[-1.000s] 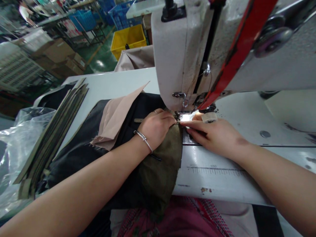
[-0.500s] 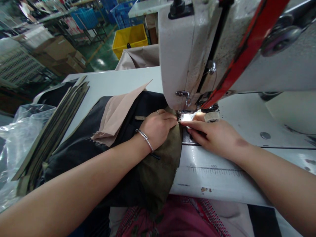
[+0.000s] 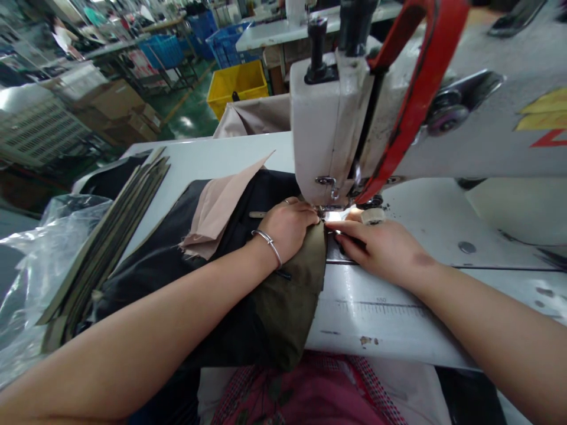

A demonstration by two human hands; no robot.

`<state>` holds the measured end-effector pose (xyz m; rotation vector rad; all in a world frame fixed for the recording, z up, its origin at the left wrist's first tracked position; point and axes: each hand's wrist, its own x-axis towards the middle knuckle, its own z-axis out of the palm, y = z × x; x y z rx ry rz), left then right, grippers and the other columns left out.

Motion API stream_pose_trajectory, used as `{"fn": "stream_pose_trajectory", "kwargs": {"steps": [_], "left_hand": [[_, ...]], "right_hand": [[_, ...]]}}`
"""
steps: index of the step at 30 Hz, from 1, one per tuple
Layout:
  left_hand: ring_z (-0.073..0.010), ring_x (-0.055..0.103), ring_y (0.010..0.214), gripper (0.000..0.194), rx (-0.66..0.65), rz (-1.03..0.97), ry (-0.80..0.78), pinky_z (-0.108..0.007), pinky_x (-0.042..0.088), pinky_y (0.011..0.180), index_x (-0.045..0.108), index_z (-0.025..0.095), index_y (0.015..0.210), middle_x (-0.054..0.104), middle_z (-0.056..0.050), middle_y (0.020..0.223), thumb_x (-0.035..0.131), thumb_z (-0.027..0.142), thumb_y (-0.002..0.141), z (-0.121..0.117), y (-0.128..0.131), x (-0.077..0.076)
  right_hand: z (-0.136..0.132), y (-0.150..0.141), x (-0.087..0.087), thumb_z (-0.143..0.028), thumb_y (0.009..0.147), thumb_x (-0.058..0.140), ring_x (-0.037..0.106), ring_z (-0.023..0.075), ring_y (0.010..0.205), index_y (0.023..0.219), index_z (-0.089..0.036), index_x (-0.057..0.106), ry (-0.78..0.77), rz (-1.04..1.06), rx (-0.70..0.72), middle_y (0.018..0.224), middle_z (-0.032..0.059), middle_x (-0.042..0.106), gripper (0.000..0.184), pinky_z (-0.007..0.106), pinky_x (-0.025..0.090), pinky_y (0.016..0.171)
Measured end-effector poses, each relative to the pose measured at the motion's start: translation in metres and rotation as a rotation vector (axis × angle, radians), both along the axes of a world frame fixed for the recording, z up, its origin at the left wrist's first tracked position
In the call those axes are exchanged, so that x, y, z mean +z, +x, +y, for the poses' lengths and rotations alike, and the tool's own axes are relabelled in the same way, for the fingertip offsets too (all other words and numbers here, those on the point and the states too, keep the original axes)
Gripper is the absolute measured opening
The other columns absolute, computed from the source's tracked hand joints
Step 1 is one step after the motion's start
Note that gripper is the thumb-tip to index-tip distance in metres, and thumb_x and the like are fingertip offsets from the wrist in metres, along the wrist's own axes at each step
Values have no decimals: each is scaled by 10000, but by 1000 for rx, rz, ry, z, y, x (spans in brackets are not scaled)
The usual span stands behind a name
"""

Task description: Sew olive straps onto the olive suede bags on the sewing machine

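My left hand [image 3: 287, 229], with a silver bangle at the wrist, presses bunched fingers onto dark olive-and-black fabric [image 3: 301, 277] just left of the needle area. My right hand [image 3: 376, 242] reaches in from the other side, index finger stretched toward the fabric's edge and thumb a little apart below it. A cream ribbed round piece [image 3: 372, 216] shows at its knuckles; how it is attached is unclear. Above both hands stands the sewing machine head [image 3: 328, 130], its presser foot partly hidden by my fingers. A pinkish-beige cloth piece [image 3: 221, 206] lies on the fabric.
Several dark olive strips [image 3: 110, 242] are stacked on the left of the table, beside a clear plastic bag [image 3: 57, 248]. A red lever guard [image 3: 411, 88] crosses the machine head. Beyond the table are a yellow crate [image 3: 237, 85] and cardboard boxes [image 3: 117, 106].
The camera view has shifted, showing more of the machine's top. Both hands stay beside the needle area, and the fabric has hardly moved.
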<state>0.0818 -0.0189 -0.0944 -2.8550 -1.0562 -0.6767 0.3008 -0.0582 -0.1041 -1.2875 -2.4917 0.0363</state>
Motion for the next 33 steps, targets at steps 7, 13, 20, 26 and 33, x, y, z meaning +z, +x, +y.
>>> {"fn": "stream_pose_trajectory", "kwargs": {"steps": [7, 13, 20, 26, 33], "left_hand": [[-163, 663, 884, 227, 31, -37, 10, -305, 502, 860, 731, 189, 849, 739, -14, 920, 559, 42, 840, 3, 0, -4], [-183, 654, 955, 235, 42, 31, -98, -345, 502, 920, 725, 173, 892, 730, -43, 1001, 546, 33, 837, 3, 0, -3], [-161, 641, 1069, 272, -9, 220, -214, -284, 488, 969, 717, 191, 1018, 715, -44, 1107, 589, 50, 824, 3, -5, 21], [-140, 640, 951, 186, 108, 128, -320, -274, 492, 894, 687, 190, 1013, 699, -26, 1000, 521, 213, 932, -72, -79, 104], [-269, 564, 1048, 358, 634, 197, -127, -427, 465, 914, 589, 175, 1158, 618, -107, 1093, 647, 358, 856, -173, -122, 57]], "right_hand": [[4, 1, -5, -339, 936, 466, 631, 206, 742, 1188, -298, 667, -23, -3, -38, 899, 59, 685, 325, 295, 411, 606], [7, 3, -7, -340, 942, 442, 643, 206, 783, 1208, -292, 658, -61, 28, -17, 954, 67, 691, 345, 304, 437, 640], [11, 5, -18, -332, 930, 462, 648, 223, 874, 1184, -278, 665, -49, 95, 16, 1051, 72, 689, 330, 338, 477, 707], [10, 11, -9, -311, 911, 488, 618, 185, 828, 1195, -250, 654, -155, 150, 59, 971, 63, 655, 334, 322, 480, 720], [-49, -50, 26, -373, 933, 498, 609, 193, 888, 975, -219, 718, -418, 395, 295, 923, 61, 675, 272, 355, 479, 810]]}}
